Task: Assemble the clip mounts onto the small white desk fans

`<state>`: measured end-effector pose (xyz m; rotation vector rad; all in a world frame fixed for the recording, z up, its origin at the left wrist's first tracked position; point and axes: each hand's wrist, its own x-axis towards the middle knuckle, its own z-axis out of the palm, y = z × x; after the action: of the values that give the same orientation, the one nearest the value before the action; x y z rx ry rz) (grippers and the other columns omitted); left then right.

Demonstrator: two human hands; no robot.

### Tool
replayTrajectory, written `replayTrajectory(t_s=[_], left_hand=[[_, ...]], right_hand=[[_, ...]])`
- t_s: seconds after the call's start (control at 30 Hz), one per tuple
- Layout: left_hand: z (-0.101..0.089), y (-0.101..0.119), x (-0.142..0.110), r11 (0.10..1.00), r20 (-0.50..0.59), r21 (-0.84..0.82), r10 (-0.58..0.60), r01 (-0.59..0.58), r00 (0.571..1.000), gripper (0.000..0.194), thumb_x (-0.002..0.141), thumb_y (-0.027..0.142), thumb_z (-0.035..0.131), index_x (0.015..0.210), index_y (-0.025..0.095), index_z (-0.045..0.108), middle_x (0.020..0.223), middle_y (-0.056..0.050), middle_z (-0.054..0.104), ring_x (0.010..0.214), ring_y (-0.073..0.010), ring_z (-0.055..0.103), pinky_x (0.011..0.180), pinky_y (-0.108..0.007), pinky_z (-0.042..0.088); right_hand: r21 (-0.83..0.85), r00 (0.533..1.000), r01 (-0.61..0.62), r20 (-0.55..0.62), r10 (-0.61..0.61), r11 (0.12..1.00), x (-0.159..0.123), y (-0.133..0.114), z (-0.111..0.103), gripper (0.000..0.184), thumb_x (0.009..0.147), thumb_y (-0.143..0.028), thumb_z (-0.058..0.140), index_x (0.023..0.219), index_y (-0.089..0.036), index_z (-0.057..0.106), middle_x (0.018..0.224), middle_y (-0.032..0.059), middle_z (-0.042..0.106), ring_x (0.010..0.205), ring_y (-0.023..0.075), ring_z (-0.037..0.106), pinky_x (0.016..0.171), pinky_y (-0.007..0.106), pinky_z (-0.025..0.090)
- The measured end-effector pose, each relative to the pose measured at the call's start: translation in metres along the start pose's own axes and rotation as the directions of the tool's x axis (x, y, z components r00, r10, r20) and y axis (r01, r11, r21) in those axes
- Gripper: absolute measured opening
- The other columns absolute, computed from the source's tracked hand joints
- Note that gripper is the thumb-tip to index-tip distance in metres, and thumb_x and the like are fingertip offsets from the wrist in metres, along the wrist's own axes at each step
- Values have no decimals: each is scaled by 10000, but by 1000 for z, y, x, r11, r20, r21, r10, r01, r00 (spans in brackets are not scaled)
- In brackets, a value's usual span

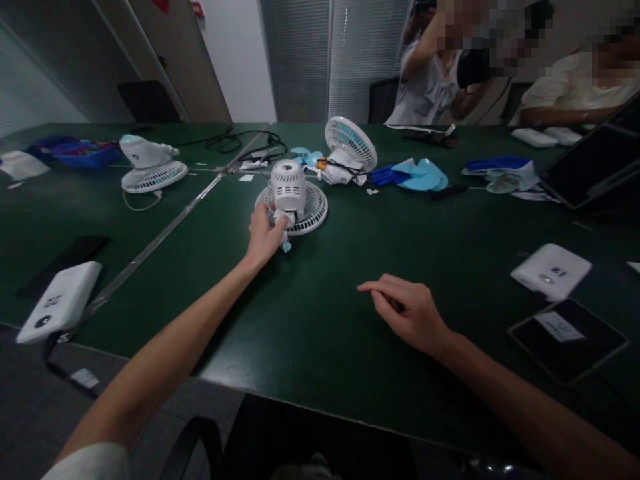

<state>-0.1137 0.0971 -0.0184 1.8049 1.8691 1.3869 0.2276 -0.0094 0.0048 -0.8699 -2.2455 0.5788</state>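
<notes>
A small white electric fan (290,187) lies on its round grille, face down, with the rounded motor housing upward. My left hand (265,233) reaches to its near left side, fingers and thumb closed round the part beside the housing. White crumpled material and a small light-blue piece (285,246) show by the thumb. Apart from the fan, my right hand (407,310) hovers over or rests on the table, its fingers loosely curled together and the index pointing left. Nothing shows in it.
Another white fan (350,143) leans behind, beside light-blue blades (423,175). A third fan (153,167) lies left. Blue bins (87,152), black cables (235,139), white boxes (551,270) and a dark pad (567,340) are on the green table (320,347). People sit opposite.
</notes>
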Motion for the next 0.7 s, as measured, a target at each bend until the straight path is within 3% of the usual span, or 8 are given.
replayTrajectory(t_s=[0.1,0.23,0.47,0.6,0.7], left_hand=[[13,29,-21,982,172,-175,101,-71,980,338,944,312,605,1247,195,513,1305,-138,606,1195,-295,579,1047,-503,461],[24,67,-55,928,344,-356,242,-112,907,406,998,319,566,1374,215,451,1402,-142,561,1318,-299,522,1149,-527,388],[26,106,-100,881,478,-442,389,-167,788,492,1031,326,531,1491,275,364,1530,-125,454,1449,-306,392,1235,-551,296],[23,106,-96,868,476,-479,381,-129,793,418,1046,343,499,1451,273,425,1493,-124,491,1409,-290,437,1213,-524,341],[11,106,-83,917,471,-382,303,-118,828,317,1035,405,509,1299,229,529,1292,-128,609,1176,-265,582,1014,-457,494]], right_hand=[[-16,1000,-7,13,7,1000,0,1,0,266,1012,-192,499,1175,-183,708,783,-15,600,587,79,523,552,241,382],[-47,998,12,65,-9,999,-1,1,0,294,1017,-206,489,1253,-194,663,804,-15,615,611,84,544,578,239,403],[-302,993,108,85,-87,947,-5,-8,8,266,994,-200,529,1229,-203,653,938,37,713,691,114,614,587,244,436],[-363,987,142,125,-103,921,-6,-13,10,243,1011,-218,515,1210,-197,654,958,49,711,674,116,605,540,250,413],[-374,986,143,133,-100,916,-6,-15,9,232,1011,-223,520,1195,-188,655,981,62,703,705,125,618,557,258,432]])
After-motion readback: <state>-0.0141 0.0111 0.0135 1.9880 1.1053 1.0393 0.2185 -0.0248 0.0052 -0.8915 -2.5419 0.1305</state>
